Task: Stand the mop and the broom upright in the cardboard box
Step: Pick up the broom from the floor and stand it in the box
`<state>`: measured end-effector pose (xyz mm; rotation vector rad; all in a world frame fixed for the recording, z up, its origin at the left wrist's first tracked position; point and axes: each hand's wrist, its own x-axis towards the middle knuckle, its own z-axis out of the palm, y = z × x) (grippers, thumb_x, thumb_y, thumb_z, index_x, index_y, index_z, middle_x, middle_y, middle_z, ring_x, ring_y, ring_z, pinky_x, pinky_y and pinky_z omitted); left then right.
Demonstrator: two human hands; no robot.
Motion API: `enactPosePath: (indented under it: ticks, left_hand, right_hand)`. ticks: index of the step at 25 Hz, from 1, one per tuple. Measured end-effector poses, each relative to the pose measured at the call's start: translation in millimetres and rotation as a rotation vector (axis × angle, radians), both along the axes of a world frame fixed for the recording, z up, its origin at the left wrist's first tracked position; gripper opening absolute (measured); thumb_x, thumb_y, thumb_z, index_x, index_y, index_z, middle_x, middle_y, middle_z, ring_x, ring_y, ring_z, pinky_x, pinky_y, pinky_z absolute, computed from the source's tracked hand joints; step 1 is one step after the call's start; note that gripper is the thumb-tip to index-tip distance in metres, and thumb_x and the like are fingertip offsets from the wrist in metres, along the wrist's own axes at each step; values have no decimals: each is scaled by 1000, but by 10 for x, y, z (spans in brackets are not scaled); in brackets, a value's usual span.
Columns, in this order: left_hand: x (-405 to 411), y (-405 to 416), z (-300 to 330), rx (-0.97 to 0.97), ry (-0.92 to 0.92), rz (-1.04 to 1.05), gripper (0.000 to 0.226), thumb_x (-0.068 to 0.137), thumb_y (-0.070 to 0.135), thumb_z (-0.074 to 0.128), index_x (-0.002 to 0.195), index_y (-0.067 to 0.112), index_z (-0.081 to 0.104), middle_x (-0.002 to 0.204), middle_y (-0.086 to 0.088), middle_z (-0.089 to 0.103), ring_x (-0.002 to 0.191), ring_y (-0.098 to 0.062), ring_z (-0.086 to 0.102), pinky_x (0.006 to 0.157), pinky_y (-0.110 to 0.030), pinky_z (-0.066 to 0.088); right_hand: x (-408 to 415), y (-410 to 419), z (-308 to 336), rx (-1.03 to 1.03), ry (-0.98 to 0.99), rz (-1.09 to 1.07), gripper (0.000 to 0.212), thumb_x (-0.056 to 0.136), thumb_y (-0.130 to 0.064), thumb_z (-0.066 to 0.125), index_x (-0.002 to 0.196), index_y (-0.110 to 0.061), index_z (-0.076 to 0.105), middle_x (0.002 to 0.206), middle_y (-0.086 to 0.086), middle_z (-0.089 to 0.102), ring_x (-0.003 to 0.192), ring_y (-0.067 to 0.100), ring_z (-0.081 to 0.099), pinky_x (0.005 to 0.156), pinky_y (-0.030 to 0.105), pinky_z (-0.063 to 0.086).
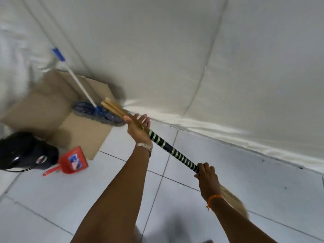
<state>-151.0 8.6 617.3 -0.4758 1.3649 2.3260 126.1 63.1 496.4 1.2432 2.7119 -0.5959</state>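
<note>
Broom (172, 151) carried in both hands, mop (79, 85) already in the cardboard box (82, 132).

My right hand (207, 179) has its fingers wrapped tight round the striped handle near the bristles; my left hand (137, 126) supports the shaft near its wooden end, fingers spread loosely. The mop leans in the box by the white wall (175, 50), a red dustpan (73, 161) just beside the box.

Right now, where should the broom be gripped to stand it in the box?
Keep to the striped handle wrap, gripped from above. It is the broom's rigid straight part; the bristles trail loose behind the right hand.
</note>
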Motion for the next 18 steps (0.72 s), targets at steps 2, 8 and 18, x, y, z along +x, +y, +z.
enactPosePath:
  ticks: [2,8,18]
  left_hand:
    - [-429,-183,740,-21,164,104,36,101,44,41,104,10,54,67,-9,64,52,-22,59,58,-31,52]
    - [-1660,-1063,2091,-196,605,-25,14,101,31,44,99,18,49,80,1,63,69,-15,60,69,-32,51]
    - [-3727,-2368,2990,-327,977,215,30,95,40,49,93,10,50,58,7,47,44,-13,42,43,-31,40]
  right_hand:
    - [-624,-190,476,-24,54,35,28,88,-19,65,113,-15,53,108,5,55,97,29,52,70,41,50]
    - [-2395,-990,1126,-13,209,-26,29,86,-22,68,110,-14,53,106,8,58,97,34,58,76,44,51]
    - [-5432,-2736,1652,-267,420,-38,48,82,-15,73,123,-9,49,125,13,57,117,35,54,96,48,49]
